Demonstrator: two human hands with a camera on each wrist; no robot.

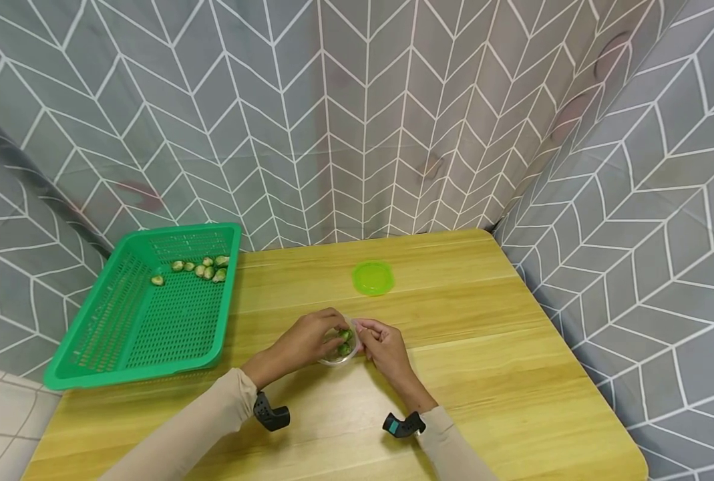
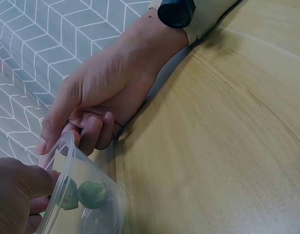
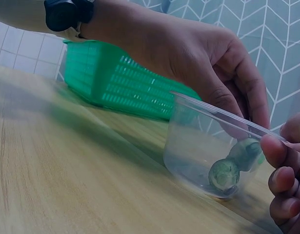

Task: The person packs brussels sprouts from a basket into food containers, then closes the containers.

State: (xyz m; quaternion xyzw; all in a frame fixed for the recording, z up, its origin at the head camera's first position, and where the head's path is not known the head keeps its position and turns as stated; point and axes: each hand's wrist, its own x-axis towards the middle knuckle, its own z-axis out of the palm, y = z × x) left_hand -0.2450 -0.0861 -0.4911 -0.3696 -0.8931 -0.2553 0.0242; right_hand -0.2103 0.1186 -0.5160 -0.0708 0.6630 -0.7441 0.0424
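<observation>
Right hand [image 1: 388, 352] pinches one clear cup [image 3: 186, 146] by its edge; left hand [image 1: 304, 343], fingers bent inside near two Brussels sprouts [image 3: 224, 175], grip undetermined; one lid [image 1: 373, 278] beyond both.

I find cup [image 3: 189, 141] mouth crowded: left hand [image 1: 310, 339] fingers inside, right hand [image 1: 388, 349] gripping rim opposite. Two sprouts [image 3: 224, 174] sit toward right hand; other side of cup floor free. Left, basket [image 1: 173, 327] walls block low sweep. Right, I could cross wide bare tabletop [image 1: 501, 374]. Beyond cup, flat lid [image 1: 373, 278], then curtain [image 1: 357, 133] along far edge.
</observation>
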